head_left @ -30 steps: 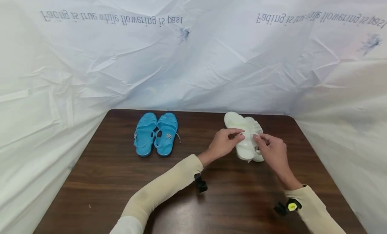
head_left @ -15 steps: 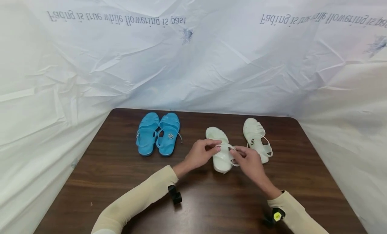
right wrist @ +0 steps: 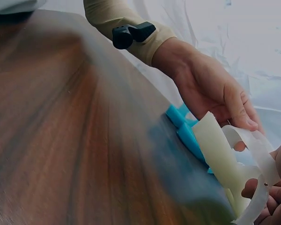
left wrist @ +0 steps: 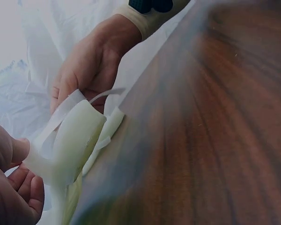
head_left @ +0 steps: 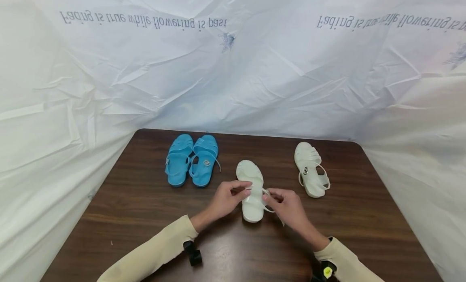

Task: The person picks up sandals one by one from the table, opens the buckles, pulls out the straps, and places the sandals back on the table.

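Observation:
A white sandal [head_left: 253, 209] is held between both hands near the middle of the table, its toe pointing away from me. The left hand [head_left: 226, 199] pinches the strap at the sandal's left side with thumb and fingers. On the other side, the right hand [head_left: 289, 207] pinches the strap, and a loose strap end hangs below its fingers. In the left wrist view the sandal [left wrist: 77, 140] appears tilted, its heel off the table. The second white sandal [head_left: 311, 174] lies to the right, apart from both hands.
A pair of blue sandals [head_left: 191, 164] lies side by side at the back left. The dark wooden table [head_left: 153, 213] has rounded far corners. White plastic sheeting [head_left: 204, 83] hangs behind it and at both sides.
Both hands have carried one white sandal left and toward me, away from the other white sandal. That other sandal now lies alone at the right. The blue pair has stayed put.

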`<state>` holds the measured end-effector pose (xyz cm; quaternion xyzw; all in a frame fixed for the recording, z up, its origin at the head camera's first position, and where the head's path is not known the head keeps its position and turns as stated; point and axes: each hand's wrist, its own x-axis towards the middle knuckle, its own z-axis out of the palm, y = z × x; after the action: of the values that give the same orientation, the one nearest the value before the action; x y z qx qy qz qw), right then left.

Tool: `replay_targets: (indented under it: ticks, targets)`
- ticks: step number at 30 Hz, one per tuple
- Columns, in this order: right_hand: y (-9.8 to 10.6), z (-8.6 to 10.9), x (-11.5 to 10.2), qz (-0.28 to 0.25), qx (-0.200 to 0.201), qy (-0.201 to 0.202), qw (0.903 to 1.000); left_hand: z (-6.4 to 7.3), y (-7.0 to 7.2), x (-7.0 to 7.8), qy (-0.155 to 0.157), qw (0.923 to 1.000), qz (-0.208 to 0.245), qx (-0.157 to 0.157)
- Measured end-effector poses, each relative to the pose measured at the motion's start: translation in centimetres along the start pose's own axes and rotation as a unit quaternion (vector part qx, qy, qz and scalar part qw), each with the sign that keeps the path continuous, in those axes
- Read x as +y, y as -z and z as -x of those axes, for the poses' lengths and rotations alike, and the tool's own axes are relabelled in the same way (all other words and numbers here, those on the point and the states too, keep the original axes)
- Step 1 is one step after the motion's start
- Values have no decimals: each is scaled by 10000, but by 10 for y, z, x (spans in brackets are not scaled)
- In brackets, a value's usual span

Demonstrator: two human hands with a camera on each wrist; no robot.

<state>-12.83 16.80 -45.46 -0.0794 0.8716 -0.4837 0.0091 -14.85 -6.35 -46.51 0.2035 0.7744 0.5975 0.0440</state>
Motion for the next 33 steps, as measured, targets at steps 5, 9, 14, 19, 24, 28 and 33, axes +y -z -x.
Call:
replay_targets:
  ticks: [5, 9, 14, 19, 24, 28, 33]
  targets:
    - [-8, 7, -3, -11, -73, -221, 9997, 11, 3, -1, 191, 9996, 197, -54]
    - [-13, 12, -4, -135, -133, -286, 9994, 20, 4, -1, 421, 9988, 259, -24]
    - [-19, 16, -3, -388, -347, -354, 9980, 26, 5, -6, 655, 9970, 405, 109]
    - [-23, 17, 0, -433, -438, -477, 9970, 26, 3, -10, 675, 9966, 452, 135]
    - [-26, 19, 4, -399, -548, -517, 9964, 26, 0, -14, 942, 9953, 208, 39]
    - [-28, 20, 5, -438, -552, -583, 9958, 23, -3, -15, 963, 9953, -42, -71]
    - [-28, 21, 5, -499, -436, -801, 9946, 15, -5, -12, 786, 9955, -452, -279]
